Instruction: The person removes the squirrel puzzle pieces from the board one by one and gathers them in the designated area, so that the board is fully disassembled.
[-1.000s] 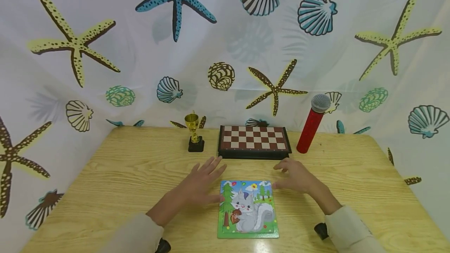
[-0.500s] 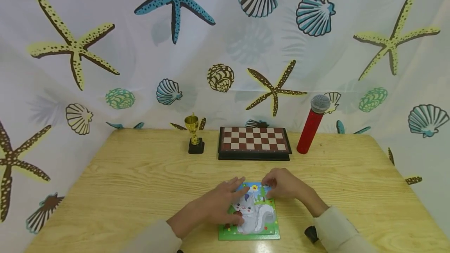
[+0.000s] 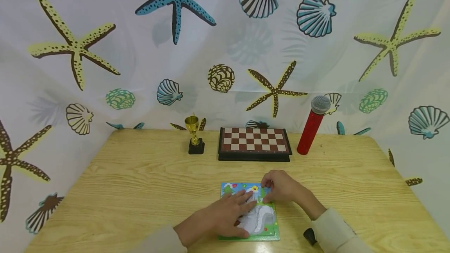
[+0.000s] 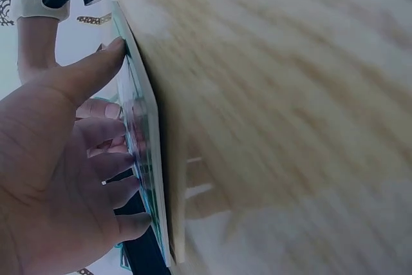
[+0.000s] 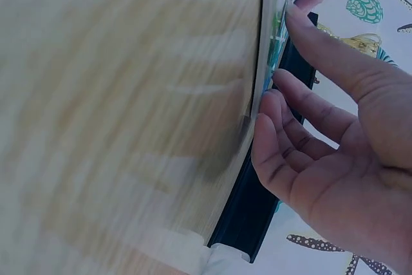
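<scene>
A square jigsaw puzzle (image 3: 270, 233) with a grey squirrel picture lies flat on the wooden table. My left hand (image 3: 228, 212) is spread over its left and middle, covering much of the squirrel. In the left wrist view the left thumb (image 4: 112, 49) and fingertips meet the puzzle's face, near its edge. At the top right corner, my right hand (image 3: 281, 186) has bent fingers, with thumb and index finger on the picture. The right wrist view shows the right thumb (image 5: 302, 27) on the face and the other fingers curled at the puzzle's edge (image 5: 261, 62).
Along the back of the table (image 3: 140, 175) stand a gold trophy cup (image 3: 194, 134), a folded chessboard case (image 3: 254, 143) and a red microphone (image 3: 311, 126). A white cloth (image 3: 225, 46) printed with starfish and shells hangs behind and at the sides.
Both hands have come in from beside the puzzle. The left moved right and down onto its middle; the right moved left and slightly down to its top right corner, bending its fingers.
</scene>
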Demonstrator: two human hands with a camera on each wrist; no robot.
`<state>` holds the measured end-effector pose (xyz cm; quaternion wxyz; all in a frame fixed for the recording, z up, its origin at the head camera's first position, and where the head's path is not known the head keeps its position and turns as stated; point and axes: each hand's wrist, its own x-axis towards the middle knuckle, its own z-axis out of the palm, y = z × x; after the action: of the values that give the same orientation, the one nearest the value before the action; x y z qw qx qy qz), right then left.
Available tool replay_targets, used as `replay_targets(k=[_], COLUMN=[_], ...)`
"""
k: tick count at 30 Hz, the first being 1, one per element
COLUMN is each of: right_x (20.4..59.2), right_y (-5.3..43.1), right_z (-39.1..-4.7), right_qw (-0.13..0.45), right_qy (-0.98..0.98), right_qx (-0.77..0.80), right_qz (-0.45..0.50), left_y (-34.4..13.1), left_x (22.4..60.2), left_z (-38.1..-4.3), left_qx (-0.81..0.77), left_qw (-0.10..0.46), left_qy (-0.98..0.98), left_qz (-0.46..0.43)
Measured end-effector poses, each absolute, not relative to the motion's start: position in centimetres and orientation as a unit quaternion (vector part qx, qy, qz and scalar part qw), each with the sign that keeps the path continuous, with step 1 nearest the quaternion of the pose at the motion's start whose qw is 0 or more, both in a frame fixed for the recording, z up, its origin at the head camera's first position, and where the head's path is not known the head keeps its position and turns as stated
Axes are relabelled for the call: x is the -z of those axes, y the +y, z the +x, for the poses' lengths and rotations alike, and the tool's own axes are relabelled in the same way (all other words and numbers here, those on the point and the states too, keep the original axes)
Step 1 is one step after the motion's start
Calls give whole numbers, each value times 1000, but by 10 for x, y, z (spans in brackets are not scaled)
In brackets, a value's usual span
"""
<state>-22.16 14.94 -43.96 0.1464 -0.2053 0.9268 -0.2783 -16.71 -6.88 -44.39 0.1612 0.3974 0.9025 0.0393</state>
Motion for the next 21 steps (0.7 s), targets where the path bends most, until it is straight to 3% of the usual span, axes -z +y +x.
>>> replay_targets(k=[21], right_x=[440], right_y=[141], right_z=[-225], right_qw=[163], right_qy=[934], right_qx=[262], right_qz=[-178], left_y=[-69], left_x=[440], left_z=[-162], left_qx=[-27], left_qw=[168], left_qy=[903], left_qz=[395])
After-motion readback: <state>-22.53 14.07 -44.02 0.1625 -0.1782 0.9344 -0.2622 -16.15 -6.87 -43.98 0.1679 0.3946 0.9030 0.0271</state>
